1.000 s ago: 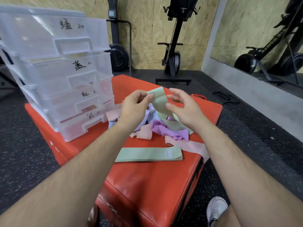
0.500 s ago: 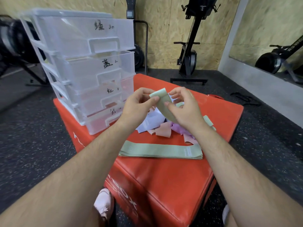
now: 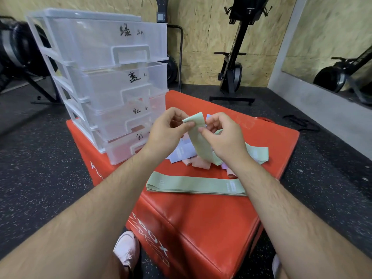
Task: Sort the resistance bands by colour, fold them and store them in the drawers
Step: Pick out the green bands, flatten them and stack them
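The drawers [image 3: 112, 77] stood at about ten o'clock from the hands, on the far left corner of the red bench [image 3: 201, 222], all four shut or nearly so, each front marked with a handwritten label. The top drawer's label appeared to be the one for green, so the green band would likely have to travel up and to the left.

The left hand [image 3: 167, 131] pinched the near edge of the held band [image 3: 198, 135] between thumb and forefinger, just below its upper end. The right hand [image 3: 223, 137] pinched the same green band on its other edge, the two hands close together with only the band's width between them. The band's upper end stood at twelve o'clock above the fingertips. Its long axis ran from there down toward five o'clock, passing under the right hand, and it seemed to trail onto the bench. Neither hand was clearly nearer to it, since both gripped it at the same height.

Beneath the hands lay the pile [image 3: 193, 158] of loose lilac, pink and green bands, unsorted. At six o'clock from the hands, nearer the person, the stack [image 3: 197, 185] of flat green bands lay with its long axis running nine to three, well apart from the drawers. That stack was probably where the held band would go.
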Available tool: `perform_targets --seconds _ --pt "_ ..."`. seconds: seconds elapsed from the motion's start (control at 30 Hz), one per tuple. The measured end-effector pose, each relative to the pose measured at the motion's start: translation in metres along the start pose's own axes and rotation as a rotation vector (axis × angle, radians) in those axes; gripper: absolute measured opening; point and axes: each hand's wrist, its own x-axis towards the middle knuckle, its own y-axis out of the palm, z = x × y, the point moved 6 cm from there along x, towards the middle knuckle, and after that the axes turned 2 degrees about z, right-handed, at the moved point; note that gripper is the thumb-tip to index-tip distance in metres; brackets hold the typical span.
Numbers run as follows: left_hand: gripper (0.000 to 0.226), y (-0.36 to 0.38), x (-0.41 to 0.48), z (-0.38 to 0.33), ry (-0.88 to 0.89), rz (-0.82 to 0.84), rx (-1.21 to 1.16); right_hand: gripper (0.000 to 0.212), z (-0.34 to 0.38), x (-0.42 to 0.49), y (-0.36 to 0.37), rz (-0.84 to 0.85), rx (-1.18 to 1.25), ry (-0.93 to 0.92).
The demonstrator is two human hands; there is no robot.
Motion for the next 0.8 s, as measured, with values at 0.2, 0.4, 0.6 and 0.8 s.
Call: perform_targets --seconds 0.2,0.4,0.6,0.8 --pt "0.063 0.016 -0.006 -0.023 0.094 0.125 0.038 0.009 0.004 0.002 -0.007 -0.013 -0.024 -0.031" --pt "0.012 0.025 -0.002 -0.020 0.161 0.092 0.125 0.008 0.015 0.001 -0.018 -0.019 -0.058 -0.099" --pt "0.026 0.019 0.003 -0.024 0.228 0.036 0.274 0.010 0.020 -0.001 -0.025 -0.017 -0.048 -0.087" --pt "0.038 0.019 0.005 -0.020 0.246 0.007 0.380 0.014 0.026 0.000 -0.033 -0.040 -0.028 -0.109"
